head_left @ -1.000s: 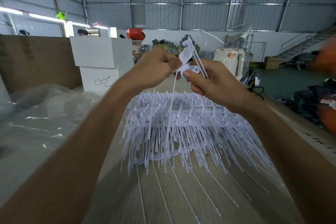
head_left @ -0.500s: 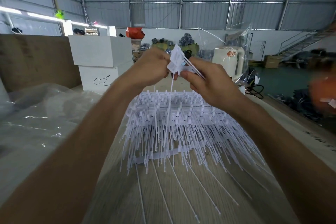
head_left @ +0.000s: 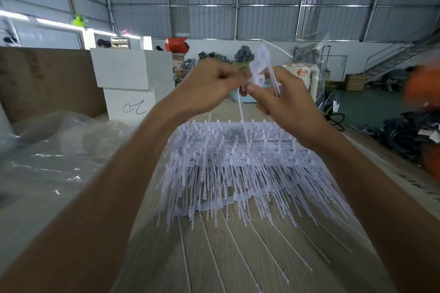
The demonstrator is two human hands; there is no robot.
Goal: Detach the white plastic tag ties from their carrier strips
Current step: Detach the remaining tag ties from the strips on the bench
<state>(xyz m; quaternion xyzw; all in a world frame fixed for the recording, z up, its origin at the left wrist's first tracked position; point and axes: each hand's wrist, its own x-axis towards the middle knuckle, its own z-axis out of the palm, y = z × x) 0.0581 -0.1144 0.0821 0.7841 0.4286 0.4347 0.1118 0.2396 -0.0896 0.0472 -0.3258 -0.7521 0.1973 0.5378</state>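
Both my hands are raised above the table. My left hand point(head_left: 209, 85) and my right hand point(head_left: 285, 97) meet at a small white carrier strip point(head_left: 259, 64) with tag ties on it, each pinching it between thumb and fingers. One long thin tie point(head_left: 242, 121) hangs down from the pinch point. Other ties run back over my right hand. Below lies a big pile of white tag ties on their strips point(head_left: 238, 166), tails fanned toward me. A few loose single ties point(head_left: 238, 247) lie on the wood.
The wooden table point(head_left: 238, 269) runs under my arms. Crumpled clear plastic sheeting point(head_left: 54, 154) covers the left side. White boxes point(head_left: 133, 83) and a brown board point(head_left: 45, 78) stand at the back left. Dark goods and an orange blur point(head_left: 423, 93) are at the right.
The strip between my hands has turned and tilted while both hands stayed raised and close together. The hanging tie dangles lower from the pinch point. The pile has not moved.
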